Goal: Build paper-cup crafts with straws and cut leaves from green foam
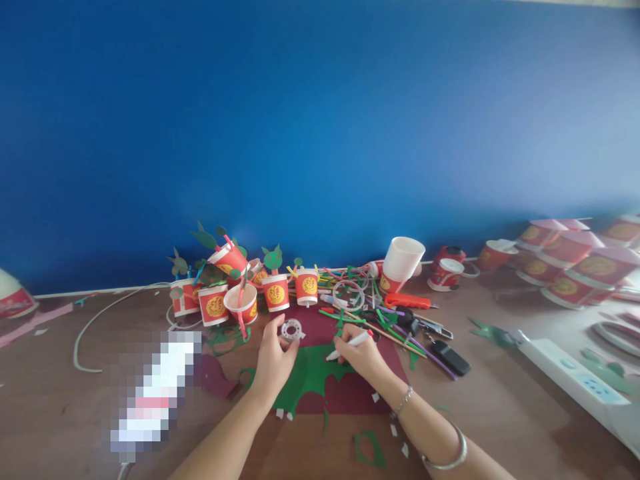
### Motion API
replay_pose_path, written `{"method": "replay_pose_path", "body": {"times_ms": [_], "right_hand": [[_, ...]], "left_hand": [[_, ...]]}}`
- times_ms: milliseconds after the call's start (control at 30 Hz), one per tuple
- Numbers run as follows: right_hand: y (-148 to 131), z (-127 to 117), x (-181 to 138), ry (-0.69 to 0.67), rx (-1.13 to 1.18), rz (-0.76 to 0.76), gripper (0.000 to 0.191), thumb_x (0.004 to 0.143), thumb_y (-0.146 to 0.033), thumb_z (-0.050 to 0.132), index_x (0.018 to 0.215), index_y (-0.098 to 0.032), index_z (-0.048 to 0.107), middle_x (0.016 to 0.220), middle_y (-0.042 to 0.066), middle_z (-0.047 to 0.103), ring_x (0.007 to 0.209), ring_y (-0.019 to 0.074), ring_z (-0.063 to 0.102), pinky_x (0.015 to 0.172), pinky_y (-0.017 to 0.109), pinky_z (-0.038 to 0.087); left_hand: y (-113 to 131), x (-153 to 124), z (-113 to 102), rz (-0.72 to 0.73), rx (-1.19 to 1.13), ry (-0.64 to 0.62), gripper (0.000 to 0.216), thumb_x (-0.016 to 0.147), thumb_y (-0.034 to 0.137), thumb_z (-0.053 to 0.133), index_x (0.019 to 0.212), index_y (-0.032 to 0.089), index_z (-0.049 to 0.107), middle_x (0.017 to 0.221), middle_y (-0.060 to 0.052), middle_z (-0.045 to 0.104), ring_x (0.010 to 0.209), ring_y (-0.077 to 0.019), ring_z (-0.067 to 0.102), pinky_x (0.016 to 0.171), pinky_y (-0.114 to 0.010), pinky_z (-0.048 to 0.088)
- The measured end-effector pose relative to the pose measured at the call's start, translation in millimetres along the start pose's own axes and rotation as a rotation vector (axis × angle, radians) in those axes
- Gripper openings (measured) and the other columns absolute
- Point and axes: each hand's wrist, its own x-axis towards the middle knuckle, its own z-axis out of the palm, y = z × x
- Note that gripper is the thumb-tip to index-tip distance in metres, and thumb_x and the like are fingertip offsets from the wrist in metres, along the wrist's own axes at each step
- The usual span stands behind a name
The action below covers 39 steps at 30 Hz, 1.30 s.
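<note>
My left hand (274, 363) pinches a small roll of clear tape (291, 329) and holds it down on the dark red paper (350, 393). My right hand (361, 355) grips a white marker pen (349, 345) with its tip on a ragged sheet of green paper (309, 373) that lies over the red one. Both hands rest on the brown table, wrists toward me; the right arm wears a bracelet and a bangle.
Several red paper cups (275, 292) with green paper leaves stand behind the hands. A stack of white cups (401, 261), straws, a red cutter (407, 301) and a black key fob (451, 357) lie to the right. A power strip (570, 370) and more cups (565, 257) sit far right.
</note>
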Motion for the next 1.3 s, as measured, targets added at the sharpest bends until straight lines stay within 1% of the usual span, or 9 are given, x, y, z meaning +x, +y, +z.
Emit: {"method": "replay_pose_path", "body": {"times_ms": [133, 333, 500, 700, 800, 933, 1067, 1133, 1300], "right_hand": [[1, 0, 1, 0.021, 0.018, -0.033, 0.026, 0.074, -0.035, 0.056, 0.057, -0.022, 0.041, 0.046, -0.002, 0.06, 0.04, 0.0103, 0.048, 0.041, 0.02, 0.031], [1, 1, 0, 0.006, 0.008, -0.056, 0.026, 0.073, -0.032, 0.056, 0.055, -0.022, 0.04, 0.044, -0.003, 0.059, 0.045, 0.0128, 0.055, 0.044, 0.021, 0.036], [2, 1, 1, -0.022, 0.038, -0.01, 0.024, 0.07, -0.031, 0.056, 0.055, -0.023, 0.04, 0.039, -0.004, 0.056, 0.041, 0.0127, 0.053, 0.043, 0.021, 0.036], [1, 0, 1, 0.018, 0.029, -0.018, 0.026, 0.074, -0.035, 0.056, 0.057, -0.022, 0.041, 0.046, -0.003, 0.059, 0.038, 0.0098, 0.048, 0.039, 0.019, 0.029], [-1, 1, 0, 0.017, 0.013, -0.033, 0.026, 0.073, -0.033, 0.057, 0.056, -0.022, 0.041, 0.045, -0.002, 0.059, 0.041, 0.0106, 0.05, 0.041, 0.019, 0.031], [-2, -1, -1, -0.011, 0.088, -0.014, 0.024, 0.071, -0.03, 0.055, 0.055, -0.022, 0.039, 0.04, -0.003, 0.055, 0.042, 0.0121, 0.052, 0.041, 0.019, 0.033], [-2, -9, 1, 0.116, 0.179, -0.03, 0.023, 0.069, -0.029, 0.052, 0.053, -0.023, 0.037, 0.039, -0.004, 0.053, 0.038, 0.01, 0.047, 0.038, 0.019, 0.029], [-2, -13, 2, 0.15, 0.185, -0.027, 0.023, 0.067, -0.029, 0.052, 0.052, -0.023, 0.036, 0.037, -0.004, 0.052, 0.037, 0.01, 0.047, 0.038, 0.018, 0.029], [2, -13, 4, 0.072, 0.086, -0.015, 0.021, 0.064, -0.027, 0.052, 0.05, -0.022, 0.037, 0.034, -0.004, 0.052, 0.033, 0.0097, 0.044, 0.036, 0.018, 0.026]], "left_hand": [[0, 0, 0, 0.01, 0.004, 0.007, 0.049, 0.072, 0.032, 0.064, 0.117, 0.016, 0.051, 0.087, -0.005, 0.061, 0.055, -0.0135, 0.059, 0.056, -0.03, 0.052], [-1, 1, 1, 0.019, -0.014, 0.015, 0.048, 0.072, 0.031, 0.064, 0.117, 0.017, 0.051, 0.097, -0.008, 0.062, 0.055, -0.0118, 0.058, 0.055, -0.028, 0.052], [-1, 1, 0, 0.008, -0.002, 0.006, 0.049, 0.073, 0.031, 0.064, 0.117, 0.017, 0.051, 0.091, -0.006, 0.062, 0.056, -0.0128, 0.059, 0.055, -0.028, 0.051], [-1, 1, 0, 0.016, 0.004, 0.005, 0.047, 0.074, 0.031, 0.064, 0.117, 0.017, 0.051, 0.092, -0.006, 0.061, 0.055, -0.0119, 0.058, 0.056, -0.029, 0.052], [-1, 1, 0, 0.015, 0.001, 0.005, 0.047, 0.074, 0.03, 0.064, 0.117, 0.017, 0.05, 0.093, -0.006, 0.061, 0.054, -0.0116, 0.057, 0.057, -0.029, 0.052], [-1, 1, 0, -0.003, -0.004, -0.01, 0.049, 0.074, 0.03, 0.063, 0.118, 0.016, 0.05, 0.09, -0.005, 0.061, 0.056, -0.0125, 0.058, 0.057, -0.029, 0.052], [-2, 1, 0, -0.006, -0.001, -0.018, 0.05, 0.074, 0.031, 0.063, 0.119, 0.016, 0.049, 0.087, -0.005, 0.061, 0.058, -0.0137, 0.059, 0.057, -0.03, 0.052], [-2, 1, 0, 0.0, 0.007, -0.018, 0.05, 0.074, 0.032, 0.062, 0.119, 0.016, 0.049, 0.087, -0.005, 0.061, 0.058, -0.0139, 0.059, 0.058, -0.03, 0.052], [-3, 1, 0, 0.013, 0.015, -0.002, 0.05, 0.074, 0.034, 0.062, 0.119, 0.016, 0.05, 0.086, -0.004, 0.062, 0.056, -0.0137, 0.059, 0.058, -0.031, 0.053]]}}
